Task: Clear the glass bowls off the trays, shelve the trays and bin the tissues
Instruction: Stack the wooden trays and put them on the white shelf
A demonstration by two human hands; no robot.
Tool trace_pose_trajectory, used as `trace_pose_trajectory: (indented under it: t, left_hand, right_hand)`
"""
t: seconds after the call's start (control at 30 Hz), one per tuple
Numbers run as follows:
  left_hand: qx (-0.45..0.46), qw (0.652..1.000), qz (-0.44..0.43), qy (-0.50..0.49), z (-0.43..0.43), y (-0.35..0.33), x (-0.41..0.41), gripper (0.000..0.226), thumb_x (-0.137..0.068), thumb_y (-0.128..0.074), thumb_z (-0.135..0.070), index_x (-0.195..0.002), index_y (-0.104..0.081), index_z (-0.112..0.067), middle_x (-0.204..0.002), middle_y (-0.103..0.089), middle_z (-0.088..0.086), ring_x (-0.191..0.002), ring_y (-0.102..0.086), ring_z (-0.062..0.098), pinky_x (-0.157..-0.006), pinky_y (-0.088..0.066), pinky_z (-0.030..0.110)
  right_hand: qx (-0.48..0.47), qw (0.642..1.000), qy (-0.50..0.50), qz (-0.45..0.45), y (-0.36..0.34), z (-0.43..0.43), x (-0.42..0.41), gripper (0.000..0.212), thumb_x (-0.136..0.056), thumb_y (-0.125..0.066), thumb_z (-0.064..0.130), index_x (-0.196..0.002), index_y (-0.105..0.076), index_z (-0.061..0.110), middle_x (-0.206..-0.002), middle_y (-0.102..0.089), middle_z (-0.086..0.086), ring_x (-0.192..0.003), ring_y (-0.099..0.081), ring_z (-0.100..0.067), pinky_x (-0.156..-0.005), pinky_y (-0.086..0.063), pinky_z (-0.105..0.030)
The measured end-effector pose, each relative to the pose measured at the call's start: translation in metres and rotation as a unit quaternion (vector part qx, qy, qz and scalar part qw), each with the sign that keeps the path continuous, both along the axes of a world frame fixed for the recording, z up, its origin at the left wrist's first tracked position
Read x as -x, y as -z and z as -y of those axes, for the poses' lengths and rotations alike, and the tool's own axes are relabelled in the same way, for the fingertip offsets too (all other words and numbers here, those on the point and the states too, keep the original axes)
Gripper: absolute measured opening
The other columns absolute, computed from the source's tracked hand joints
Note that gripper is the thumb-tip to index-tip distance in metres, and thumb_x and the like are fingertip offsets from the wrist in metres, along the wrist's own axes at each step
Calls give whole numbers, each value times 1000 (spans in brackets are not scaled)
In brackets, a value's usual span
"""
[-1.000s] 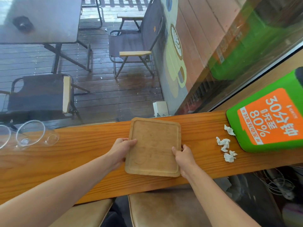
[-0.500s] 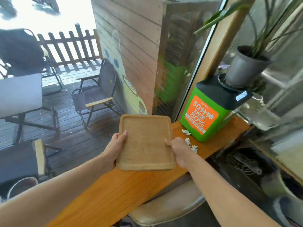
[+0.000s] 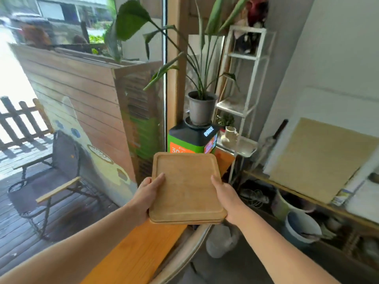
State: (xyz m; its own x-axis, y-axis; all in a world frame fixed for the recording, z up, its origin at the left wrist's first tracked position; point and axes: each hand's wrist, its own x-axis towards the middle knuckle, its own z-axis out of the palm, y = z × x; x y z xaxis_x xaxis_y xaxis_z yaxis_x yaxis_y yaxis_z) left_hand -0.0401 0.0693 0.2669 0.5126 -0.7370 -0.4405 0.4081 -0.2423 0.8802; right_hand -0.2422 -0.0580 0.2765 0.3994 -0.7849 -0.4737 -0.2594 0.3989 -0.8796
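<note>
I hold a stack of wooden trays (image 3: 187,187) level in the air above the right end of the wooden counter (image 3: 131,255). My left hand (image 3: 148,193) grips the stack's left edge, thumb on top. My right hand (image 3: 224,194) grips the right edge the same way. The top tray is bare. At least two tray edges show at the front. A white metal shelf rack (image 3: 245,95) stands ahead to the right, beyond the counter's end. The glass bowls and tissues are out of view.
A green and black box (image 3: 191,140) with a potted plant (image 3: 202,108) on it stands at the counter's far end. A window runs along the left. A stool (image 3: 184,257) sits below the counter. Buckets (image 3: 301,226), cables and a low wooden shelf lie to the right.
The trays have been lifted off the counter and carried toward the right, both hands still on them. My view has swung right and up, so the bowls and tissues have left the frame.
</note>
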Motion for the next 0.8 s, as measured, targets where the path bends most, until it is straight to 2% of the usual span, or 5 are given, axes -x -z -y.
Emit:
trace_pose_trajectory:
  t: [0.17, 0.37, 0.57, 0.67, 0.8]
  left_hand:
    - [24, 999, -1, 46, 60, -20, 59, 43, -89, -69, -43, -117, -62, -11, -96, -78, 11, -82, -76, 29, -60, -61, 42]
    - [0, 993, 17, 117, 154, -34, 147, 56, -80, -77, -48, -123, -63, -16, -113, -72, 15, -98, -71, 36, -87, -57, 56]
    - [15, 987, 14, 162, 254, -43, 253, 53, -80, -79, -43, -121, -63, -14, -102, -76, 14, -84, -75, 33, -80, -60, 54]
    - [10, 984, 1, 179, 293, -48, 288, 59, -79, -79, -45, -126, -60, -14, -105, -76, 13, -87, -75, 34, -81, -59, 53]
    - [9, 982, -6, 190, 340, -51, 310, 55, -80, -77, -45, -124, -62, -15, -105, -76, 12, -90, -74, 33, -82, -59, 50]
  right_hand:
    - [11, 999, 50, -6, -14, 34, 71, 62, -95, -48, 61, -135, -53, 13, -125, -65, -11, -113, -62, -33, -103, -47, -54]
    - [14, 991, 128, -15, -20, 93, 174, 72, -93, -45, 66, -146, -39, 17, -133, -57, -8, -117, -56, -30, -105, -45, -53]
    - [23, 980, 196, -25, -30, 168, 284, 73, -93, -46, 64, -147, -37, 16, -142, -52, -11, -124, -53, -33, -108, -42, -54]
    - [33, 977, 210, -32, -36, 202, 320, 68, -95, -47, 62, -141, -42, 12, -135, -56, -13, -118, -56, -34, -106, -44, -54]
    - [25, 977, 213, -9, -35, 246, 343, 65, -95, -49, 61, -138, -46, 12, -129, -60, -13, -114, -59, -34, -104, -46, -54]
